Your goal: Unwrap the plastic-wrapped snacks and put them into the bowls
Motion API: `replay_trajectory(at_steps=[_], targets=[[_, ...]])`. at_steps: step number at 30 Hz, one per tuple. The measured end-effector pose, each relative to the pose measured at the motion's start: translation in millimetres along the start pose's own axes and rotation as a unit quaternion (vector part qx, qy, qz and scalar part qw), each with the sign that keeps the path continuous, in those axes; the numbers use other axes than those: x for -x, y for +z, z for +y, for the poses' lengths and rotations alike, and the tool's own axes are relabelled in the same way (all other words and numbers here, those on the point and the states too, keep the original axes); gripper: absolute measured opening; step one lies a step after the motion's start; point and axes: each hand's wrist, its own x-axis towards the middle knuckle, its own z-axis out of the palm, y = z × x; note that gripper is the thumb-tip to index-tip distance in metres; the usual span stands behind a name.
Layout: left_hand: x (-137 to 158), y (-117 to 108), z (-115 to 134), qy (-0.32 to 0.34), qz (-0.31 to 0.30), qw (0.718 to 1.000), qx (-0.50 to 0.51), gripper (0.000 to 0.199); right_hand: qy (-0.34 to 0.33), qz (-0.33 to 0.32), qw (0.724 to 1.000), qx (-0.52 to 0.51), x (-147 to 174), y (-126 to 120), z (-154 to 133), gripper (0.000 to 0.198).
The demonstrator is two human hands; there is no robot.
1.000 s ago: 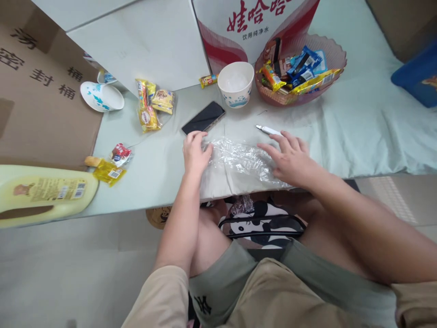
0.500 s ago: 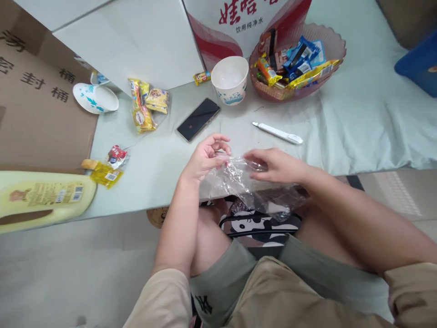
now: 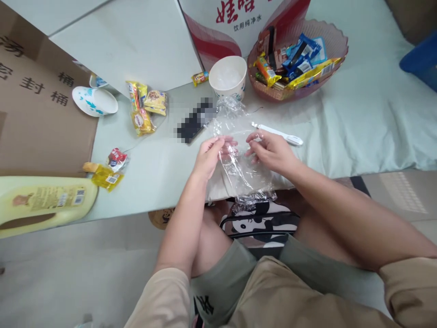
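A thin, crinkled clear plastic bag is spread between my hands, draping over the table edge toward my lap. Its far end reaches the paper bowl and overlaps the phone's corner. My left hand pinches the left side between thumb and fingers. My right hand has curled fingers at the bag's right side; the film passes over the fingertips. Just beyond that hand lies a white utility knife. The black phone, partly pixelated, is beyond my left hand. A white paper bowl stands past the bag.
A pink scalloped bowl of wrapped snacks stands back right, before a red-and-white carton. Snack packets and wrappers lie left. A tipped paper bowl, cardboard box and yellow jug line the left side.
The plastic bag has been spread out and now extends farther across the table, up to the paper bowl. Both hands have shifted slightly, the right one farther from me.
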Motion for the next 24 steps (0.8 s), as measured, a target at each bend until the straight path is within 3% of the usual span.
replay_trajectory(at_steps=[3, 8, 11, 15, 18, 20, 24], targets=[[-2.3, -7.7, 0.8, 0.038, 0.058, 0.996, -0.053, 0.039, 0.005, -0.004, 1.0, 0.005, 1.9, -3.4, -0.1, 0.006], [3.1, -15.5, -1.0, 0.009, -0.031, 0.998, -0.054, 0.049, -0.002, -0.039, 0.996, -0.082, 3.4, -4.8, -1.4, 0.029], [5.5, -16.5, -0.1, 0.012, -0.015, 1.0, -0.024, 0.041, 0.004, -0.08, 0.982, -0.172, 2.8, -3.2, -0.1, 0.039], [4.5, -23.6, 4.4, 0.054, -0.011, 0.997, 0.057, 0.024, -0.025, -0.121, 0.96, -0.25, 1.5, -4.8, 2.5, 0.014], [0.8, -30.6, 5.6, 0.041, -0.039, 0.997, 0.044, 0.032, -0.022, -0.132, 0.963, -0.232, -1.1, -10.2, 3.4, 0.012], [-2.2, -32.5, 4.2, 0.053, -0.02, 0.998, -0.005, 0.039, -0.012, -0.105, 0.973, -0.207, -4.8, -13.1, 5.1, 0.021], [-2.9, -26.6, -0.2, 0.123, 0.021, 0.987, -0.102, 0.03, -0.036, 0.022, 0.994, -0.1, -13.2, -13.1, 12.7, 0.033]])
